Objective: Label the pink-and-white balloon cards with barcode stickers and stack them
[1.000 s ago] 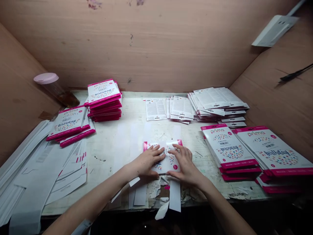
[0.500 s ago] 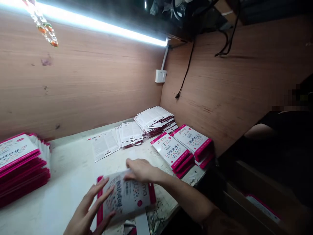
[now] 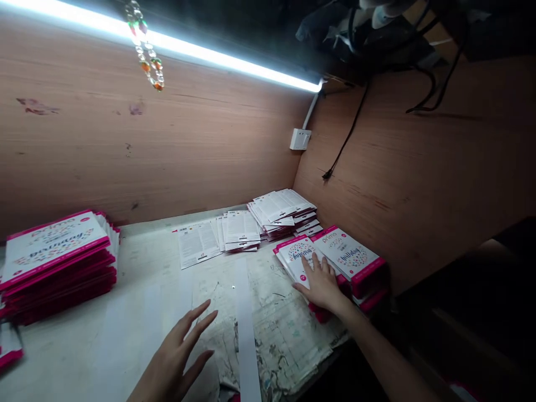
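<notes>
My right hand lies with spread fingers on the top of a stack of flat pink-and-white birthday packets. Beside that stack, a second stack of the same packets stands against the right wall panel. My left hand hovers over the near part of the table, fingers apart and nothing in them. A pale strip runs along the worn tabletop to the right of my left hand.
A tall packet pile stands at the left, with part of another packet nearer. Packets lying white side up are heaped in the back corner. A cable and a beaded string hang above; a socket sits by the corner.
The packet that was between my hands has gone from there. My right hand has moved right onto the front stack, where the top packet is now turned differently. The view has shifted left.
</notes>
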The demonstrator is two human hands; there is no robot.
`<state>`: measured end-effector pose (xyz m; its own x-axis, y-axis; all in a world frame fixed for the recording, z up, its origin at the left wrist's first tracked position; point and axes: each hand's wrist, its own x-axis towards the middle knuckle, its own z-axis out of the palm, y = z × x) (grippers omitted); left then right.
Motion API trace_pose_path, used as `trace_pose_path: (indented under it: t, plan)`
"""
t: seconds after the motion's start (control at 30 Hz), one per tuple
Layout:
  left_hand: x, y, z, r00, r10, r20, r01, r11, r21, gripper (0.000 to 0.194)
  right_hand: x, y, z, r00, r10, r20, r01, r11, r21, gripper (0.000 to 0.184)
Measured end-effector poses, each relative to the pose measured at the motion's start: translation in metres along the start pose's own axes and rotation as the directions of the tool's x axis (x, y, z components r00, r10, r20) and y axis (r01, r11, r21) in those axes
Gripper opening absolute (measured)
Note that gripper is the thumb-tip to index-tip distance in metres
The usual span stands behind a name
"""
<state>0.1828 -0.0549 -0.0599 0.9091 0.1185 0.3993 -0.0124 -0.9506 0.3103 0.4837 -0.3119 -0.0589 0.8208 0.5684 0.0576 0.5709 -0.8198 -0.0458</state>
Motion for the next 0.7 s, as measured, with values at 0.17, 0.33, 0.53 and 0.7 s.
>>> trace_pose_path:
  t: [0.17,0.33,0.53,0.7]
  plan:
    - [-0.005,-0.003,-0.004,0.999,-0.003,0.052,0.003,1.000,-0.005,0.053,0.015,-0.012,0.000,0.994,0.043,0.097,-0.032,0.993,-0.112,0.077]
    - [-0.017,-0.006,-0.002,0.996,-0.087,0.027,0.087,0.996,-0.005,0.049,0.096,-0.023,-0.033,0.988,-0.150,0.025,0.152,0.984,-0.093,0.074]
    - [-0.027,-0.009,-0.004,0.994,-0.112,0.007,0.112,0.994,-0.004,0.052,0.205,-0.045,-0.047,0.909,-0.412,0.064,0.417,0.899,-0.131,0.091]
    - [-0.038,-0.026,0.000,0.996,-0.066,-0.052,0.066,0.998,-0.005,0.054,0.228,-0.046,-0.041,0.849,-0.521,0.085,0.527,0.828,-0.192,0.052]
